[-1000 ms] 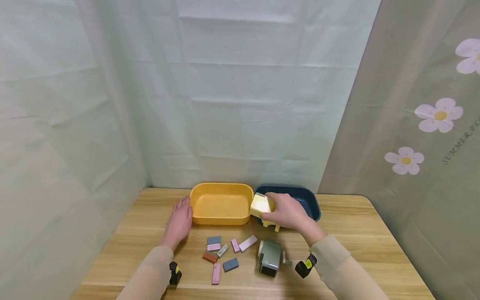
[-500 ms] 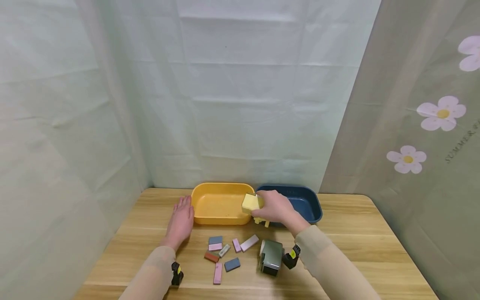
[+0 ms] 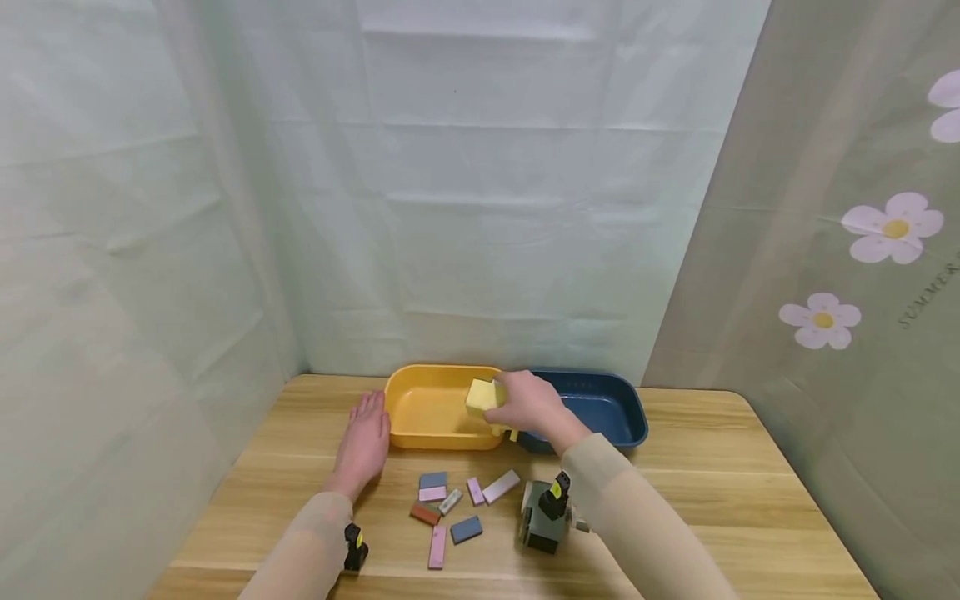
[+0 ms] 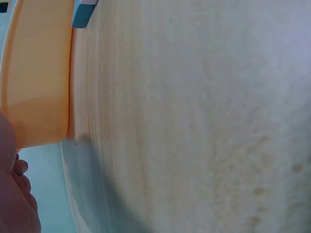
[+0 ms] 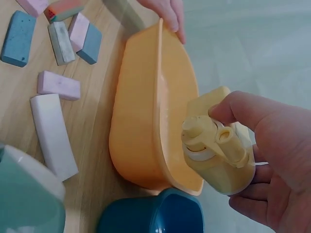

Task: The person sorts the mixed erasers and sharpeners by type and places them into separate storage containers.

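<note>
My right hand grips a pale yellow crank pencil sharpener, thumb on one side and fingers on the other. In the right wrist view its crank arm and knob face the camera. It is above the right end of the orange-yellow bin, whose inside shows no objects. Fingers straight, my left hand lies along the bin's left end. A grey-green crank sharpener stands on the table below my right forearm, partly covered by the wrist camera.
A dark blue bin adjoins the yellow one on the right. Several erasers lie in front of the bins, among them a long pale one, a slate blue one and a pink one. Cloth curtains enclose the table.
My right hand has carried the yellow sharpener leftward, from in front of the blue bin to over the yellow bin's right end. The left hand has stayed at the bin's side.
</note>
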`<state>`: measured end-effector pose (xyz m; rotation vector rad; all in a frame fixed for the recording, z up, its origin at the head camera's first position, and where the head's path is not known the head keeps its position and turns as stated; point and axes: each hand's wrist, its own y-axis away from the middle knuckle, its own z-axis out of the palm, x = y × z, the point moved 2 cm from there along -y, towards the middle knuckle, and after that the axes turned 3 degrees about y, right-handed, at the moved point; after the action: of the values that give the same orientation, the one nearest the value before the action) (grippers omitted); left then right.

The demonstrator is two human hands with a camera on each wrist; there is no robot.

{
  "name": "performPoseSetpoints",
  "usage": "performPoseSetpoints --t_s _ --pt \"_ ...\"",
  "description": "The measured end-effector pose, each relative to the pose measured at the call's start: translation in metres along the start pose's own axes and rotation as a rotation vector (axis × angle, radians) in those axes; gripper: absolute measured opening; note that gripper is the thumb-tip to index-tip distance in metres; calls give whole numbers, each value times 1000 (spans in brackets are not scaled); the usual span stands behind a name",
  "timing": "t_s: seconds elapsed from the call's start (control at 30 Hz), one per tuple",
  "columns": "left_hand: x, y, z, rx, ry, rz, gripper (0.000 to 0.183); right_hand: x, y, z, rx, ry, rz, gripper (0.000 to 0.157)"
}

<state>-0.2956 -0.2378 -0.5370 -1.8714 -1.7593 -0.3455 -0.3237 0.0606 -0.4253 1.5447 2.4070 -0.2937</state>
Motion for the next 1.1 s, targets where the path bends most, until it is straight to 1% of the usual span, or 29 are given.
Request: performPoseSetpoints --t_s 0.13,0.23,0.33,0.43,0.53,0.57,0.7,0.77,0.83,0.97,1.1 --pt "-1 1 -1 10 -10 6 54 -7 -11 6 0 21 -8 57" --pt "-2 1 -2 16 -7 6 54 -13 -21 13 4 60 -14 61" --pt "-1 1 -2 9 1 1 54 -20 -30 20 -8 103 -7 62" --pt "-2 0 -2 4 1 -2 54 -29 -39 27 -21 129 2 54" --pt "-1 -2 -2 5 -5 -2 54 -38 -47 36 -42 118 13 43" --pt "-2 -2 -1 6 -7 0 54 -40 -50 41 -47 119 12 42" --pt "-1 -2 -1 3 -12 -5 55 -55 -55 53 -81 144 18 50" --pt "-1 -2 -1 5 -13 -4 55 -63 -56 58 -82 171 13 59" --pt "-1 -1 -1 13 -17 0 54 -69 -57 63 -83 184 8 64" --pt "0 -1 -1 34 -23 14 53 -79 -59 72 -82 180 -12 70" --pt "2 -1 -1 19 -24 8 54 -86 -60 80 -75 175 -30 72"
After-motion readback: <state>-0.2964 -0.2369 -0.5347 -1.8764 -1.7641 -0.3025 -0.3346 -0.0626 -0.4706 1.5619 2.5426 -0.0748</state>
